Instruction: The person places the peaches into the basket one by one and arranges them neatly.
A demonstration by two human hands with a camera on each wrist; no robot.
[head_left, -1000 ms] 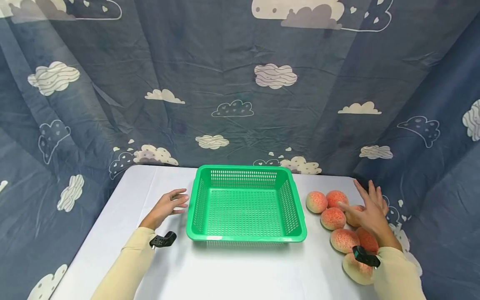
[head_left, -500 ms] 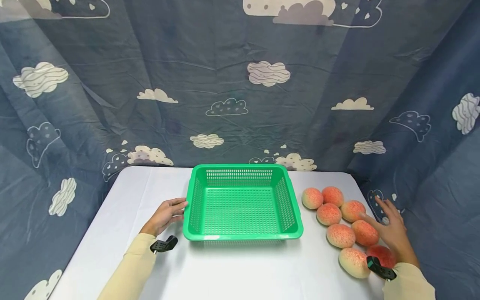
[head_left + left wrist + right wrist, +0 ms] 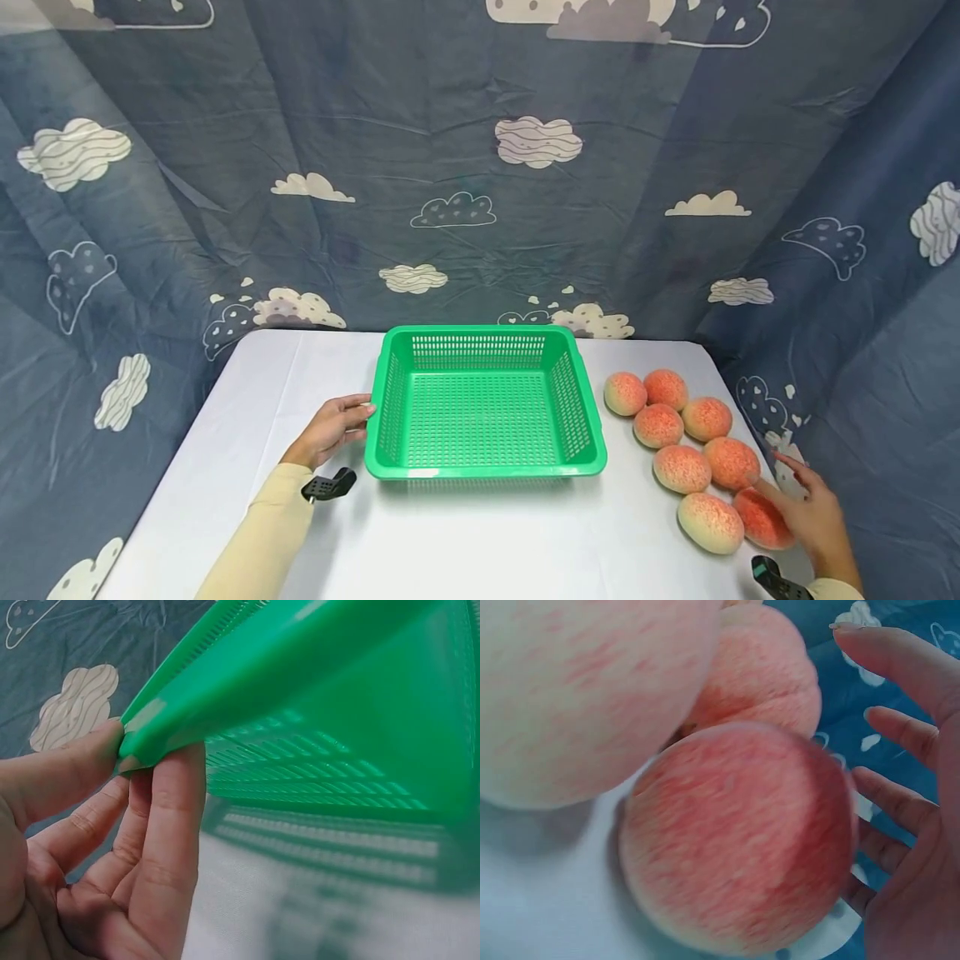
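A rectangular basket [image 3: 487,472] of glossy green plastic is standing on a white-covered table [image 3: 480,542], its walls and floor displaying rows of small perforations beneath a smooth, broad rim. To its right, eight rounded peaches [image 3: 682,469] are lying in a cluster, their skins shading from pale yellow to speckled coral. A dark blue cloth [image 3: 450,100] printed with pale clouds is hanging behind. The left wrist view is revealing what the head view is leaving unclear: the left hand [image 3: 327,431] is pinching the rim, thumb and fingers pressing from opposite sides. The right wrist view is showing fine streaks on the reddest peach [image 3: 761,518] and a crease running across the one beyond, details the head view is not resolving. The right hand [image 3: 817,518] is gripping nothing; its slightly bent fingers are spreading beside the outer flank of the reddest peach, contact remaining uncertain. A cream sleeve [image 3: 258,533] is covering the left forearm.
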